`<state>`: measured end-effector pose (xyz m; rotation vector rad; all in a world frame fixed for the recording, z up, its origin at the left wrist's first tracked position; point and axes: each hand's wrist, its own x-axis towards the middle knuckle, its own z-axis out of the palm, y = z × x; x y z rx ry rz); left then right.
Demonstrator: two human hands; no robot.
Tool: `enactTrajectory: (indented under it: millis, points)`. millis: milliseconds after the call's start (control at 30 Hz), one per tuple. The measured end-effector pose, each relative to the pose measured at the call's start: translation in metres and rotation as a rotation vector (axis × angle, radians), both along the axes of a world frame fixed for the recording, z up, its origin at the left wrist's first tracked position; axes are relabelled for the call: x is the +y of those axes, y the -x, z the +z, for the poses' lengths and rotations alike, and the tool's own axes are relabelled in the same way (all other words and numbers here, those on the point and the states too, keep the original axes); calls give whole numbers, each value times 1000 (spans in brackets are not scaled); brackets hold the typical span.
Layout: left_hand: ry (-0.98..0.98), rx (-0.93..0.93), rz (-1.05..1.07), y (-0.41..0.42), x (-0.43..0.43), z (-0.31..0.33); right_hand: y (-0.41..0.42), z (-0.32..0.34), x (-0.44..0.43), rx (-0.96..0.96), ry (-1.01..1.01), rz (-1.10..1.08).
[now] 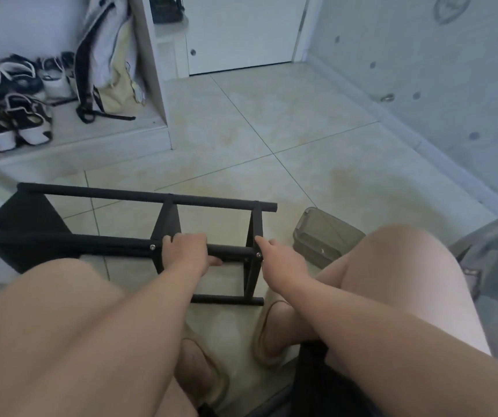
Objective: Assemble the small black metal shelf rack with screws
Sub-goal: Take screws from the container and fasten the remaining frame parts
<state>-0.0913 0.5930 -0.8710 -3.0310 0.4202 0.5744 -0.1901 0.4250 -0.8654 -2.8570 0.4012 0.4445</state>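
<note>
Your left hand (186, 251) has its fingers (181, 237) curled over the near tube (232, 252), thumb underneath, a full grip, bracing it between the middle panel (166, 221) and the end panel (252, 284). Your right hand (284, 260) sits just beside it. The index finger (261, 241) lies straight up the edge of the end panel, and the other fingers are tucked under the palm, so you cannot tell from here whether they pinch a screw or a tool. A screw head (259, 254) shows at the joint of tube and end panel, touching or just off the right fingertips. A second screw head (152, 247) is seated at the middle joint, just left of the left hand. The step reads as fastening or checking the end-panel joint. The frame looks largely together. The next move likely calls for holding the tube square with the left hand while the right seats and turns that screw without cross-threading. The shelf rack (139, 196) lies on its side on the tiled floor (272, 130) between your knees. A lidded plastic box (326, 236) sits near its right end.
</note>
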Motion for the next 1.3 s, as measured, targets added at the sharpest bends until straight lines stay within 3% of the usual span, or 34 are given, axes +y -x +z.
enactTrajectory:
  millis: [233, 400, 533, 667, 767, 1000, 1300]
  points:
    - [134, -98, -53, -42, -15, 4, -61, 4, -39, -78, 31, 62]
    - [142, -74, -134, -115, -22, 5, -133, -5, -62, -166, 33, 104]
    - [149, -83, -89, -178, -30, -1, -206, -9, -74, -240, 8, 118]
    - [152, -214, -3, -243, -38, -26, -283, -30, -76, -275, -124, 76]
    - [131, -283, 39, -285, -44, -55, -327, -60, -79, -251, -183, 133]
    - [102, -214, 102, -364, -53, -127, -409, -141, -87, -140, -167, 190]
    - [114, -261, 126, -379, -55, -175, -433, -180, -84, -87, -242, 133]
